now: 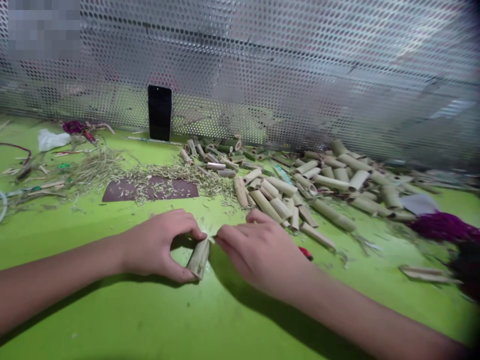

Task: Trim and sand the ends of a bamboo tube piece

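Note:
My left hand pinches a short split piece of bamboo between thumb and fingertips, just above the green tabletop. The piece is pale and tilted, its upper end pointing away from me. Close to that upper end is my right hand, its fingers curled shut. A small dark tip shows at its fingertips, but most of what it grips is hidden. Behind the right wrist a bit of a red object shows; whether it belongs to the thing in that hand I cannot tell.
Many cut bamboo tubes are heaped at the back right. Shavings cover a brown sheet behind my left hand. A phone leans on the perforated metal panel. Purple fibre and a split bamboo strip lie right.

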The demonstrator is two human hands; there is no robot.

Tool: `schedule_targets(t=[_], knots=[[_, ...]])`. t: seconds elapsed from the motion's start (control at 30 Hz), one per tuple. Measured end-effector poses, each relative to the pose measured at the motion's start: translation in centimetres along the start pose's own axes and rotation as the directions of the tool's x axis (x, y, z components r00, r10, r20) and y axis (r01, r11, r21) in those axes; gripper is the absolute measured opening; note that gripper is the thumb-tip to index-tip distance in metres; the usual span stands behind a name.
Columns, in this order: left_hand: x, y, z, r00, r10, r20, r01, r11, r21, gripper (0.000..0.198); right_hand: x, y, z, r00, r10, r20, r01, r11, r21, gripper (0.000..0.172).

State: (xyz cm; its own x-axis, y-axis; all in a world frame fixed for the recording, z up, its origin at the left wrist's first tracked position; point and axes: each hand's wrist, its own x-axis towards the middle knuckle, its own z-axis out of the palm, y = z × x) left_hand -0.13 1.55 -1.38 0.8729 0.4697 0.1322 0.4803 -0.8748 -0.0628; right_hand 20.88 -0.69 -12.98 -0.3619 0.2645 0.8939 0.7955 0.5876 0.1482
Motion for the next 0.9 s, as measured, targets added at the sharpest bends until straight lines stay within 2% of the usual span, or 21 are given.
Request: schedule_targets(t=[0.3,0.37,0.43,0.57,0.67,0.8,0.9], knots=[[-0.08,0.11,-0.04,1.000,0.009,0.003,-0.009,1.000,-0.011,0.038,0.04,0.18,0.07,1.000,-0.018,0.022,0.018,1.000,-0.013,0.020],[-0.10,0.17,-0.07,1.000,0.000,0.007,0.000,1.000,-0.007,0.037,0.03,0.17,-0.02,0.999,0.011,0.040,-0.010,0.999,-0.040,0.020],[-0.09,0.21,-0.10,1.000,-0.009,0.014,0.009,1.000,-0.005,0.037,0.01,0.16,-0.07,0.999,0.021,0.026,-0.020,0.999,-0.043,0.021],[-0.02,0.22,-0.11,1.000,0.011,0.013,-0.011,1.000,-0.005,0.038,-0.03,0.28,0.05,0.999,-0.043,0.003,0.043,0.999,-0.028,0.021],[0.02,0.22,-0.11,1.000,0.010,0.012,-0.010,1.000,-0.007,0.038,-0.02,0.47,0.13,1.000,0.000,0.029,0.002,0.998,-0.069,0.022],[-0.03,0.16,-0.09,1.000,0.029,0.008,-0.029,1.000,-0.013,0.039,-0.03,0.45,0.10,0.999,-0.040,0.011,0.040,0.999,-0.033,0.022],[-0.05,0.16,-0.06,0.999,0.034,0.003,-0.034,0.999,-0.004,0.041,0.00,0.33,0.17,1.000,-0.013,0.004,0.013,0.999,-0.051,0.024]])
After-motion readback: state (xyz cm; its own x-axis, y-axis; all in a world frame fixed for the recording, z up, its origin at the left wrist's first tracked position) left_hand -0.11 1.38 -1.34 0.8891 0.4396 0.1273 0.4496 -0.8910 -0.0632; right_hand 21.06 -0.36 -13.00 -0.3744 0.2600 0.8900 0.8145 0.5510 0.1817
